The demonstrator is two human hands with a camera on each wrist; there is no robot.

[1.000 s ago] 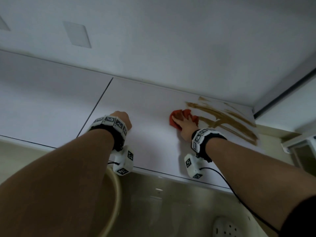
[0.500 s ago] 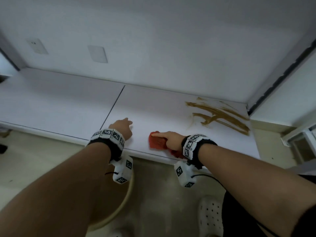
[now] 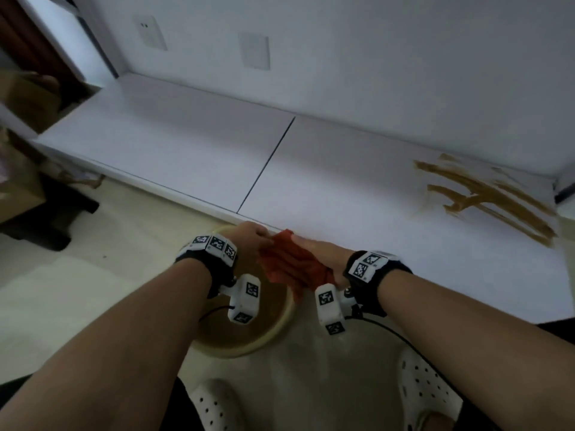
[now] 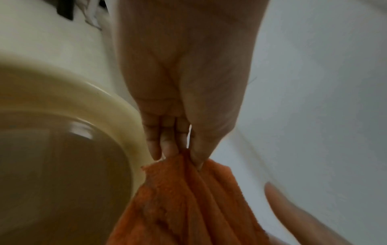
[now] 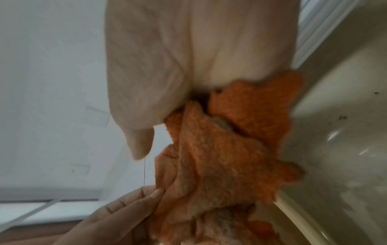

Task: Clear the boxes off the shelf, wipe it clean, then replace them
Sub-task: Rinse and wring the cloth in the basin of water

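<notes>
Nearest the camera, two white perforated clogs [image 3: 214, 405] are seen on the pale floor, and both forearms carry black wristbands set with square black-and-white coded markers; no readable writing or brand is found on them or anywhere else.

Just beyond, a cream basin [image 3: 249, 340] holding murky brownish water is seen on the floor below the shelf edge. Over its rim an orange-red cloth [image 3: 289, 265] is held between both hands. One end is pinched between thumb and curled fingers of the left hand [image 3: 252, 241], as the left wrist view shows. The other end is gripped in the palm of the right hand [image 3: 317, 253], with its thumb [image 5: 139, 142] stretched out free. The cloth [image 4: 188, 199] is bunched into long folds, its nap is coarse, and pale soiled patches are seen on it in the right wrist view.

Farther off, the white shelf [image 3: 186, 144] is made of two panels divided by a dark seam, and no boxes stand on it. On its right end, brown smeared streaks [image 3: 485, 194] are seen, well apart from the cloth.

At the far left, a brown cardboard box [image 3: 28, 98] is partly in view beside the shelf. On the wall behind, a white socket plate [image 3: 151, 32] and a blank plate [image 3: 255, 51] are mounted.
</notes>
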